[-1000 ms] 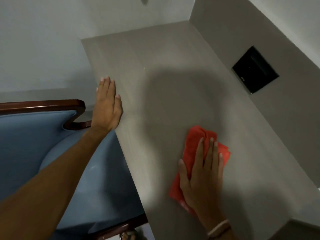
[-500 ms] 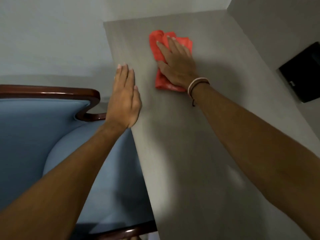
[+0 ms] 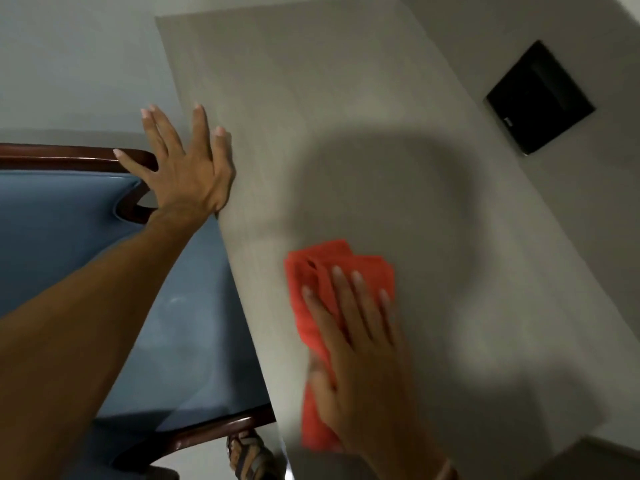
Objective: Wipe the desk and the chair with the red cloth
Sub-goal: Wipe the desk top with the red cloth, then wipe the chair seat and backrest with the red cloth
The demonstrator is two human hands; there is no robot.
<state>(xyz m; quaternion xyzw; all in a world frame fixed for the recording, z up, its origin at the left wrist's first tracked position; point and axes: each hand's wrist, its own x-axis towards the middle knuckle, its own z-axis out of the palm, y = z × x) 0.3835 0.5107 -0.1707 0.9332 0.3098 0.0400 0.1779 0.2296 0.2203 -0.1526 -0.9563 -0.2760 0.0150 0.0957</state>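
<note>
The right hand (image 3: 360,344) lay flat and open on the red cloth (image 3: 332,285), fingers (image 3: 360,292) together and nothing pinched, apparently so the palm's weight pressed the fabric onto the desk (image 3: 346,116); the cloth lay bunched directly under that palm, showing past the fingertips and at the thumb side. The left hand (image 3: 187,174), fingers splayed and holding nothing, rested at the desk's near edge, probably as a brace, above the blue chair (image 3: 69,220), judged not yet wiped.
</note>
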